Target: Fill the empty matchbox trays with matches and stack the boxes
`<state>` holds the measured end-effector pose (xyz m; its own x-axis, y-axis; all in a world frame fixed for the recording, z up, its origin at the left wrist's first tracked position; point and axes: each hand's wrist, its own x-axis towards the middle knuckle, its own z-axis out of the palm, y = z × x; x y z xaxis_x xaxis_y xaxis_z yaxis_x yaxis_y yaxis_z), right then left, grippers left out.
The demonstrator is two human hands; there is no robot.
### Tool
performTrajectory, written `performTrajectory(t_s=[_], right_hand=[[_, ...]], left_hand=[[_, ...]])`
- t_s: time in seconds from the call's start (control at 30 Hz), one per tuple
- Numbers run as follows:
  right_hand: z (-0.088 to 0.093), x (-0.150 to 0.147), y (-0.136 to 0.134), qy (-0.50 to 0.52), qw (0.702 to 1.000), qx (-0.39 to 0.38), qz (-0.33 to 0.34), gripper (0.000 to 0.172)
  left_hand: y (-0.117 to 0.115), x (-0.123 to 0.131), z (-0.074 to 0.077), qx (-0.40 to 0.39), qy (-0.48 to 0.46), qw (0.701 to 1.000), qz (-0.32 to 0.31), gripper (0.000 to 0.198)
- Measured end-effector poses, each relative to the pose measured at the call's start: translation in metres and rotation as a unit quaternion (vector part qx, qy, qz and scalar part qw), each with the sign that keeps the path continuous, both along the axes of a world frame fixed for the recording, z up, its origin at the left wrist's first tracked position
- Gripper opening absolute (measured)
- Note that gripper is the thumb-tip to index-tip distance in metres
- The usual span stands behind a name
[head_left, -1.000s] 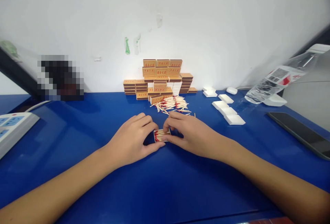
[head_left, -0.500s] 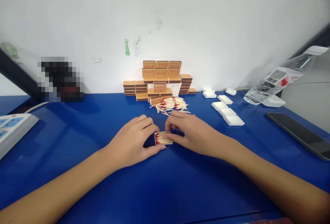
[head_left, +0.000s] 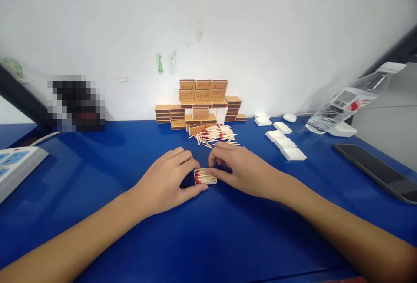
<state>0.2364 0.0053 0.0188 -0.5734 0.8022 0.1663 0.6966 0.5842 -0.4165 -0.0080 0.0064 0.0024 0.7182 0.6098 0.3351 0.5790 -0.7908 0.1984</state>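
Note:
A small white matchbox tray (head_left: 215, 182) lies on the blue table, filled with a layer of matches (head_left: 202, 176) whose red heads point left. My left hand (head_left: 171, 174) is closed around the tray's left part, index finger at the far side and thumb along the near side. Over the tray's right end, my right hand (head_left: 239, 166) has its fingers curled, with the thumb tip on the matches; its fingertips are partly hidden. Just beyond the hands lies a heap of loose red-tipped matches (head_left: 216, 133), in front of stacked matchboxes (head_left: 202, 95).
White empty trays (head_left: 285, 143) lie to the right, near a clear plastic bottle (head_left: 345, 100) that leans. A dark phone (head_left: 374, 172) rests at the right. On the left are a white power strip (head_left: 29, 166) and a dark blurred object (head_left: 78, 105) by the wall.
The whole view has shifted slightly. Both hands keep almost the same pose at the tray, with the right thumb still on the matches.

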Motion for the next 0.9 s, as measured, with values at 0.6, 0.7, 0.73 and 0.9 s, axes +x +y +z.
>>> performTrajectory(t_s=[0.6,0.7,0.73,0.9], right_hand=[[0.024,0.103,0.117,0.127,0.900,-0.118,-0.400,0.021],[0.019,0.098,0.139,0.119,0.875,-0.161,-0.441,0.036],[0.017,0.096,0.144,0.117,0.869,-0.175,-0.448,0.038],[0.022,0.095,0.143,0.146,0.857,-0.201,-0.451,0.039]], left_hand=[[0.003,-0.003,-0.002,0.001,-0.021,0.998,0.051,0.043],[0.003,-0.003,-0.004,0.003,-0.033,0.998,0.057,0.044],[0.003,-0.003,-0.004,0.003,-0.038,0.998,0.059,0.043],[0.003,-0.001,-0.007,-0.003,-0.059,0.996,0.066,0.045]])
